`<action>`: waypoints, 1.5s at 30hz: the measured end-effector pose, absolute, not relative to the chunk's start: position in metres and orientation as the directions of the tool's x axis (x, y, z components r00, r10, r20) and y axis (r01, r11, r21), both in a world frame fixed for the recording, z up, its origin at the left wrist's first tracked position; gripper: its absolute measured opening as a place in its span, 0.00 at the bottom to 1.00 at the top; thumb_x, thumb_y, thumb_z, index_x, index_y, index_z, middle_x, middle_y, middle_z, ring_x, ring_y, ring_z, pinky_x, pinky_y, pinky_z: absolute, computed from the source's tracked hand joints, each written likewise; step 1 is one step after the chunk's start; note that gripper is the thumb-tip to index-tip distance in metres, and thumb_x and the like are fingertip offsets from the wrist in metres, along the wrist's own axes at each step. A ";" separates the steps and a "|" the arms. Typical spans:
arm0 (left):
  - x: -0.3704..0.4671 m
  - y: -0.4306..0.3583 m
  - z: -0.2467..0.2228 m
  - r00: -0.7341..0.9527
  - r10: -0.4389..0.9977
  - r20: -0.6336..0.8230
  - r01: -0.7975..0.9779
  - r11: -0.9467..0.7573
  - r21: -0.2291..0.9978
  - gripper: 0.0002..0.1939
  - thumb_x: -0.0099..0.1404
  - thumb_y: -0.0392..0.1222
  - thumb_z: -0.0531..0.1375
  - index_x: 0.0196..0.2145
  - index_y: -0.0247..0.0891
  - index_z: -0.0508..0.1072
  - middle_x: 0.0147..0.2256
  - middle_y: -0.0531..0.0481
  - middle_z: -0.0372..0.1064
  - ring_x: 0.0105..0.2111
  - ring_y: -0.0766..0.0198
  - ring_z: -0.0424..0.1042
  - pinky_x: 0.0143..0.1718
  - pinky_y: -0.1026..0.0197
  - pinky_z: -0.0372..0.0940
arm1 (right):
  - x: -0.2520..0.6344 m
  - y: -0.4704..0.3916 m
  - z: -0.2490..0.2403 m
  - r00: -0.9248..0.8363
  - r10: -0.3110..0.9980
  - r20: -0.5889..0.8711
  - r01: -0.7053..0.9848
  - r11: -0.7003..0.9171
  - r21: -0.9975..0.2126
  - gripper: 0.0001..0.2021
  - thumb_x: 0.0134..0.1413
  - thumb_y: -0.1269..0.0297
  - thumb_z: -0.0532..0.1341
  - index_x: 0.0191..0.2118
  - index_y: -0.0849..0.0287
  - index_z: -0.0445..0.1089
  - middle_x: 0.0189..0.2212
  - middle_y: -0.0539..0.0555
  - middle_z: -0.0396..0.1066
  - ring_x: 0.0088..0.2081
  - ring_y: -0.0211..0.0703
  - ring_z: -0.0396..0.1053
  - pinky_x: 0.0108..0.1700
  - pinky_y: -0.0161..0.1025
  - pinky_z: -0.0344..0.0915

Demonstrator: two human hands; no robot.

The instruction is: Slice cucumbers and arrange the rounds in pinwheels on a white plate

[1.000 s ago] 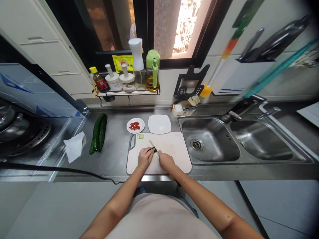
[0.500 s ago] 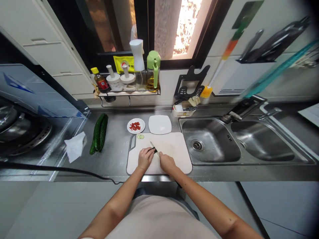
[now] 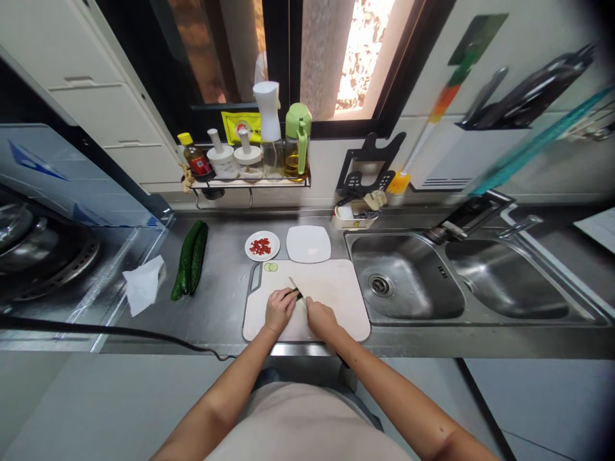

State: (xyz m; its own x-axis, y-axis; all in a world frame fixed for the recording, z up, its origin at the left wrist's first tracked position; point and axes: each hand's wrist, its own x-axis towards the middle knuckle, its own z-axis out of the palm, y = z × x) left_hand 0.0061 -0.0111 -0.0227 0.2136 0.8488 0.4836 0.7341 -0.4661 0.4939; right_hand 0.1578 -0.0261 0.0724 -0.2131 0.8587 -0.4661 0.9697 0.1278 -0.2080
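Observation:
On the white cutting board [image 3: 342,301] my left hand [image 3: 280,309] is closed on a small dark-green piece of cucumber [image 3: 298,295], much of it hidden under the fingers. My right hand [image 3: 321,319] grips a knife [image 3: 294,283] by its handle, which the fist covers. The blade points away to the upper left and lies right against the cucumber piece. Two thin pale cucumber slices [image 3: 271,267] lie overlapping at the board's far left corner, beside its grey handle slot.
Behind the board stand a plate of chopped red bits [image 3: 273,252] and a white square plate [image 3: 308,244]. Whole cucumbers [image 3: 190,259] and a crumpled tissue [image 3: 143,285] lie to the left. A double sink [image 3: 406,275] is on the right. A bottle rack [image 3: 254,184] hangs behind.
The view has tipped slightly, so things sit a little lower. Both hands, the knife and the cucumber piece keep nearly the same places on the board.

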 end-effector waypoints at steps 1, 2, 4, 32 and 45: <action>0.006 -0.011 -0.023 0.216 0.849 0.483 0.733 -0.468 0.493 0.13 0.67 0.41 0.54 0.45 0.44 0.75 0.42 0.46 0.71 0.41 0.61 0.68 0.42 0.55 0.65 | 0.157 -0.025 0.072 -0.212 0.858 -0.467 0.969 0.124 -0.213 0.16 0.56 0.77 0.49 0.50 0.63 0.58 0.38 0.62 0.73 0.44 0.45 0.72 0.40 0.37 0.62; 0.006 -0.011 -0.024 0.219 0.848 0.482 0.733 -0.470 0.493 0.13 0.67 0.41 0.54 0.45 0.44 0.75 0.42 0.46 0.71 0.41 0.61 0.68 0.42 0.55 0.65 | 0.157 -0.024 0.072 -0.213 0.857 -0.468 0.969 0.121 -0.217 0.16 0.55 0.77 0.49 0.50 0.63 0.58 0.39 0.62 0.73 0.44 0.45 0.72 0.41 0.37 0.62; 0.005 -0.011 -0.025 0.223 0.847 0.483 0.732 -0.472 0.491 0.13 0.66 0.40 0.54 0.45 0.43 0.75 0.42 0.46 0.71 0.41 0.61 0.68 0.42 0.55 0.65 | 0.157 -0.023 0.072 -0.218 0.857 -0.467 0.966 0.123 -0.226 0.17 0.55 0.77 0.49 0.50 0.63 0.58 0.39 0.62 0.73 0.45 0.45 0.71 0.41 0.37 0.62; 0.006 -0.012 -0.025 0.202 0.848 0.490 0.746 -0.457 0.484 0.11 0.66 0.40 0.55 0.44 0.44 0.75 0.41 0.47 0.72 0.41 0.61 0.67 0.43 0.56 0.62 | 0.162 -0.044 0.062 -0.177 0.868 -0.464 0.977 0.097 -0.191 0.17 0.54 0.80 0.48 0.48 0.63 0.59 0.38 0.63 0.74 0.44 0.48 0.72 0.41 0.39 0.62; 0.007 -0.012 -0.023 0.207 0.851 0.483 0.750 -0.455 0.480 0.12 0.66 0.40 0.55 0.44 0.44 0.75 0.42 0.46 0.71 0.41 0.61 0.67 0.42 0.57 0.61 | 0.153 -0.021 0.059 -0.186 0.875 -0.446 0.972 0.096 -0.215 0.17 0.55 0.78 0.47 0.50 0.63 0.58 0.40 0.63 0.73 0.44 0.47 0.72 0.40 0.38 0.62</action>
